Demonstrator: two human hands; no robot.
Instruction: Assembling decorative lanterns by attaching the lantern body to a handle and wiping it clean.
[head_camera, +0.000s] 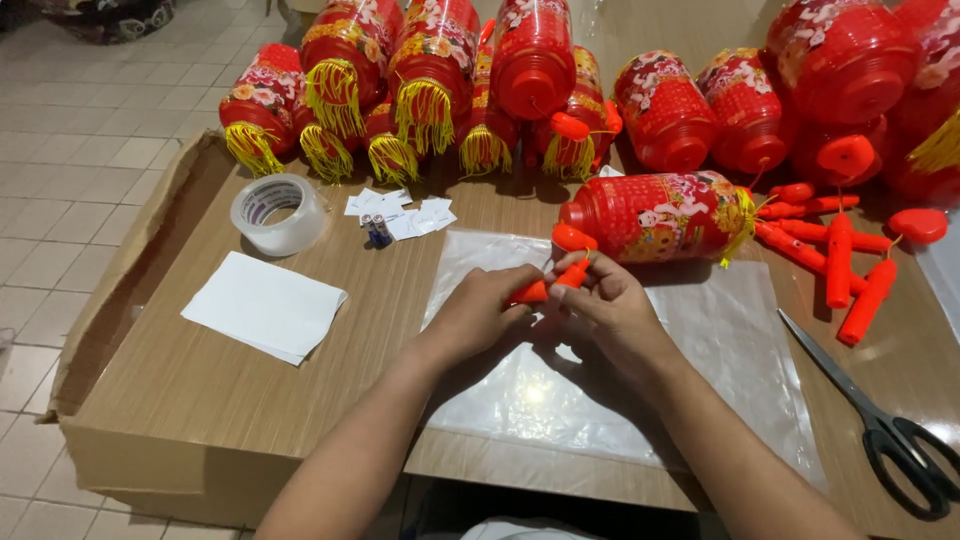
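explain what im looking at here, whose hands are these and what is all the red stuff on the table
This is one picture from a camera worn on a person's head, looking down at their own bare hands. There is no machine. The left hand and right hand together hold a small orange-red plastic handle piece over a clear plastic sheet on a wooden table. Just beyond lies a red paper lantern on its side, with many more lanterns with yellow tassels along the back. To the right lie loose orange-red sticks and black-handled scissors. To the left are a roll of clear tape, a white paper sheet, small white slips and two small batteries.
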